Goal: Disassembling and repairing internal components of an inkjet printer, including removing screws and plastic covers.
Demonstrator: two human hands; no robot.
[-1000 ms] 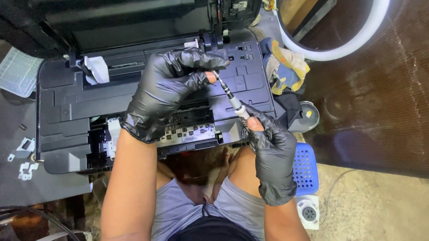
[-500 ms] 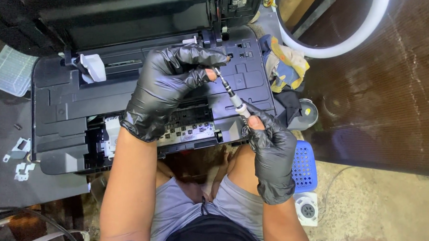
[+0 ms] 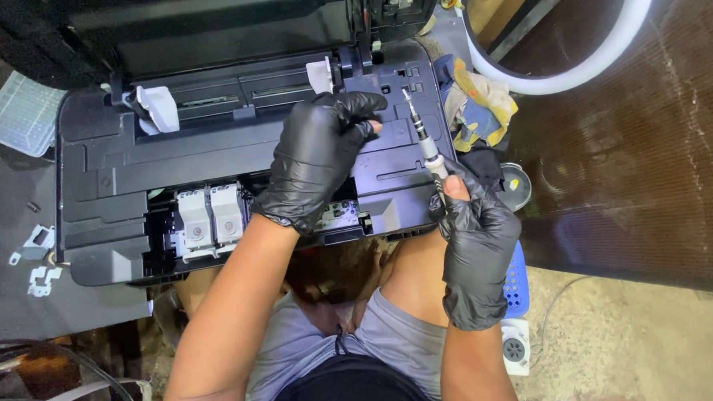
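While I look straight down from the head view, nearest at the bottom of the frame are my grey shorts (image 3: 363, 344) and both forearms rising toward centre. Lower left: a bundle of cables (image 3: 52, 390). Lower right: a small white block (image 3: 513, 346) on the floor, just below a blue perforated basket (image 3: 517, 278).

Right hand (image 3: 474, 239), black glove, right of centre: closed around the handle of a screwdriver (image 3: 423, 137). Shaft runs up and slightly left; tip sits on the upper right corner of the printer (image 3: 99, 168) top, beside small square openings. Can't tell whether the tip is seated in a screw.

Left hand (image 3: 319, 158), black glove, centre frame: fingers curled, palm down, resting on the printer's top panel just left of the screwdriver shaft. It holds nothing that I can see; fingertips press the plastic.

Printer: black, cover removed, fills the middle of the frame. Two white ink cartridges (image 3: 212, 223) sit side by side in the open bay, left of my left wrist. White paper guide tab (image 3: 158, 109) upper left on the printer.

Left edge: small white plastic parts (image 3: 37, 258) on the dark desk (image 3: 9, 312). Upper left: clear ribbed tray (image 3: 18, 111). Right of the printer: crumpled yellow and blue rag (image 3: 477, 107). Upper right: white ring light (image 3: 598, 53).
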